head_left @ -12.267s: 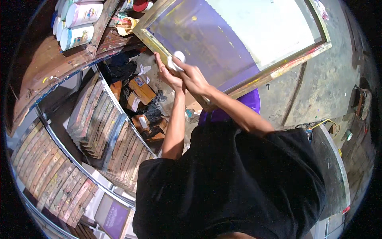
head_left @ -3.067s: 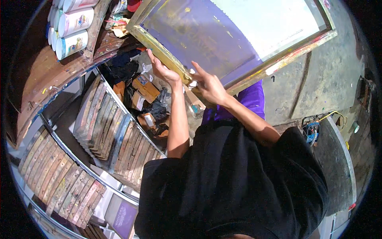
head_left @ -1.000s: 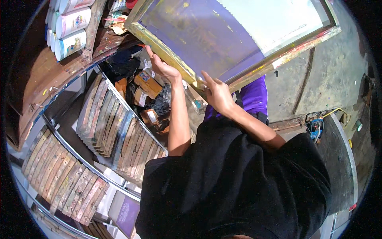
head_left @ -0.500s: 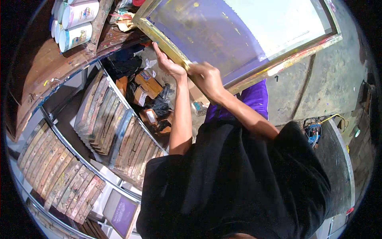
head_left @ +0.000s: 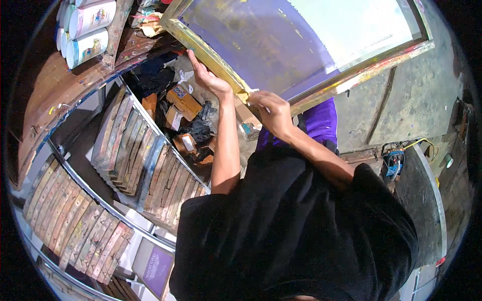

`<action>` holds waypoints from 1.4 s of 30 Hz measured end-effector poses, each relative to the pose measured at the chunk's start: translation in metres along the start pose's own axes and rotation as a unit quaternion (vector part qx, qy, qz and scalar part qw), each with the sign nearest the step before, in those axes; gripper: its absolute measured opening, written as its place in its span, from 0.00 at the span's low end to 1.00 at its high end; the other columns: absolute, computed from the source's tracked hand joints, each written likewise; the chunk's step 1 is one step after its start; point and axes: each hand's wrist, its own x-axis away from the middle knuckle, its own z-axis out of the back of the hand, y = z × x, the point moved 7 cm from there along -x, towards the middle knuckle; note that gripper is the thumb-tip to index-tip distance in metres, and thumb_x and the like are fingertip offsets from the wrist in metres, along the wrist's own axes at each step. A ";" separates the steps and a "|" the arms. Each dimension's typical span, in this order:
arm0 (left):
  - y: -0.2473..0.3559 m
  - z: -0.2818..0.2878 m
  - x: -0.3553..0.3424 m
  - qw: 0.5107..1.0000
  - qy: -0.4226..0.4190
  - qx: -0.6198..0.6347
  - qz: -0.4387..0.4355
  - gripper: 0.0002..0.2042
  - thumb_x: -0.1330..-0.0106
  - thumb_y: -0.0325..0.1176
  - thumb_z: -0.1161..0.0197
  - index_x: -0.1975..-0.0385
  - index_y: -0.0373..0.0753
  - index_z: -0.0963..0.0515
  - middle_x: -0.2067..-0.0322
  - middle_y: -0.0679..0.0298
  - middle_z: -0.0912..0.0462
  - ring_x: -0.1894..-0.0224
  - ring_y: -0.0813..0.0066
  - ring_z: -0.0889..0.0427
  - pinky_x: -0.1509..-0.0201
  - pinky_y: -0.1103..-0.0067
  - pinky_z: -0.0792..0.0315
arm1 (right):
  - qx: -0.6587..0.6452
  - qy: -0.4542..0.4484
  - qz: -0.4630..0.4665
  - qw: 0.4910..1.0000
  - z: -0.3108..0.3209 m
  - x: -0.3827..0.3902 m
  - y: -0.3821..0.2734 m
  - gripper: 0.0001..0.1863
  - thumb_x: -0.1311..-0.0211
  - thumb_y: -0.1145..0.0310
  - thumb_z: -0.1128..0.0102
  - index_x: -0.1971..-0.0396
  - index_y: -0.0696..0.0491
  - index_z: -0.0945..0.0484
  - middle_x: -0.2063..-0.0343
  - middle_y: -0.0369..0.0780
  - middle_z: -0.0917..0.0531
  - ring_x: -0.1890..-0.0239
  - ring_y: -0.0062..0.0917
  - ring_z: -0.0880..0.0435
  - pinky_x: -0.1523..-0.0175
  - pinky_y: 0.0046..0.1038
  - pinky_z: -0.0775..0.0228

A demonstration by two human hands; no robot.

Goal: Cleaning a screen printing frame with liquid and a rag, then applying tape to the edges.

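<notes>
A wooden-framed printing screen [head_left: 296,60] with purple and white mesh is tilted up in front of me. My left hand [head_left: 213,83] supports the frame's near left edge from below, palm up, one digit stretched along the edge and the other fingers hidden under the wood. My right hand [head_left: 273,111] is closed in a pinch at the same edge, just right of the left hand. From its fingertips sticks a small crumpled yellowish-white scrap [head_left: 248,95], touching the frame; its kind is unclear.
Stacked wooden frames [head_left: 70,210] fill a metal rack at the left. White tubs [head_left: 88,47] stand on a stained wooden table [head_left: 47,103]. Cardboard boxes [head_left: 183,102] and black plastic lie on the floor beyond my left forearm. A blue device with wires [head_left: 394,161] sits at the right.
My right hand has drawn back slightly right and down from the frame edge, and the pale scrap at its fingertips now shows. The left hand keeps its place under the frame.
</notes>
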 end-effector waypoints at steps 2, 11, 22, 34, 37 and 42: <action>0.001 -0.003 0.001 1.000 -0.002 0.025 0.004 0.33 0.27 0.47 0.62 0.30 0.28 0.48 0.29 0.47 0.47 0.29 0.57 0.43 0.27 0.68 0.49 | -0.011 -0.012 -0.050 0.999 -0.002 -0.015 -0.001 0.12 0.51 0.83 0.36 0.64 0.56 0.17 0.68 0.46 0.15 0.67 0.35 0.15 0.61 0.30 0.23; 0.011 -0.007 -0.001 0.999 0.021 -0.037 -0.007 0.33 0.28 0.46 0.62 0.31 0.27 0.47 0.31 0.46 0.45 0.30 0.56 0.40 0.28 0.68 0.47 | -0.048 -0.053 -0.109 0.991 -0.001 -0.005 0.014 0.14 0.50 0.84 0.40 0.62 0.57 0.18 0.66 0.46 0.14 0.63 0.34 0.13 0.59 0.28 0.22; 0.005 -0.002 0.001 1.000 0.020 -0.005 0.003 0.33 0.28 0.46 0.61 0.31 0.27 0.46 0.31 0.46 0.44 0.30 0.57 0.40 0.28 0.68 0.46 | -0.064 -0.092 -0.177 0.978 0.003 -0.014 0.008 0.12 0.49 0.84 0.39 0.63 0.58 0.20 0.65 0.46 0.13 0.59 0.32 0.12 0.56 0.28 0.21; 0.007 -0.003 0.000 0.999 0.025 -0.004 0.025 0.32 0.28 0.46 0.61 0.31 0.29 0.45 0.32 0.46 0.42 0.33 0.58 0.36 0.30 0.70 0.42 | 0.021 -0.074 -0.177 0.981 0.036 -0.011 0.010 0.13 0.46 0.81 0.36 0.59 0.57 0.20 0.64 0.46 0.14 0.61 0.31 0.12 0.58 0.29 0.21; 0.007 -0.004 -0.002 0.999 0.033 -0.018 0.009 0.32 0.29 0.46 0.61 0.31 0.29 0.45 0.33 0.47 0.41 0.34 0.58 0.35 0.31 0.70 0.41 | 0.053 -0.036 -0.154 0.986 0.036 -0.026 0.008 0.14 0.46 0.80 0.37 0.57 0.57 0.19 0.64 0.45 0.14 0.64 0.32 0.13 0.60 0.30 0.21; 0.008 -0.008 0.003 0.999 -0.009 -0.032 0.022 0.31 0.26 0.48 0.65 0.28 0.35 0.49 0.29 0.48 0.47 0.29 0.55 0.44 0.27 0.67 0.47 | 0.047 -0.043 -0.077 0.995 0.009 -0.020 -0.002 0.14 0.46 0.80 0.39 0.57 0.55 0.17 0.65 0.44 0.17 0.66 0.37 0.18 0.60 0.33 0.24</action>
